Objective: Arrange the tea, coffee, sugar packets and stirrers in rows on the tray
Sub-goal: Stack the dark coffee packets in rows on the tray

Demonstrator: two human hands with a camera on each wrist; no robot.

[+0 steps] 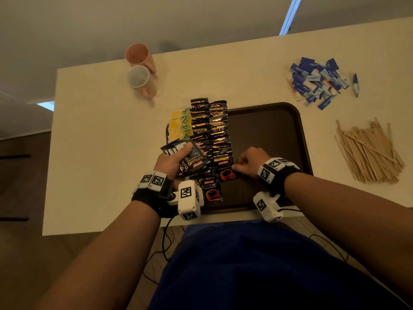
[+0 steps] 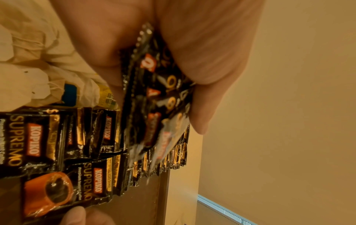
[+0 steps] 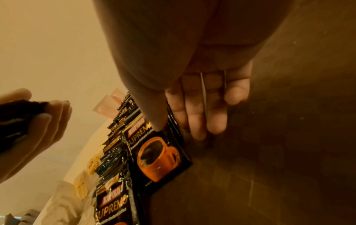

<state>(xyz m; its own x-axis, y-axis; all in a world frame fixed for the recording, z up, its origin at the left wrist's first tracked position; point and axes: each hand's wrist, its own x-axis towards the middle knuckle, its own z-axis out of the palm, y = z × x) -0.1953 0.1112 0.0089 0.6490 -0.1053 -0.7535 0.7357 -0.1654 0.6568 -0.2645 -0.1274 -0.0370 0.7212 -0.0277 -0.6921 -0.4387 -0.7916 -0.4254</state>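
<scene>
Black coffee sachets point(image 1: 210, 126) lie in two overlapping rows on the left part of the dark brown tray point(image 1: 268, 130). Yellow and green tea bags point(image 1: 181, 125) sit left of them. Above the near end of the left row, my left hand point(image 1: 178, 158) grips a stack of coffee sachets point(image 1: 190, 159), seen close in the left wrist view point(image 2: 154, 99). My right hand point(image 1: 240, 165) pinches the right edge of the nearest sachet point(image 1: 225, 173) in the right row. Its thumb lies on top of that sachet point(image 3: 159, 152), and the fingers point(image 3: 196, 118) lie beside it on the tray.
A pile of blue sugar packets point(image 1: 317, 81) lies on the table beyond the tray's far right corner. Wooden stirrers point(image 1: 368, 153) lie heaped to the right of the tray. Two pink cups point(image 1: 139, 68) stand at the table's far left. The tray's right half is bare.
</scene>
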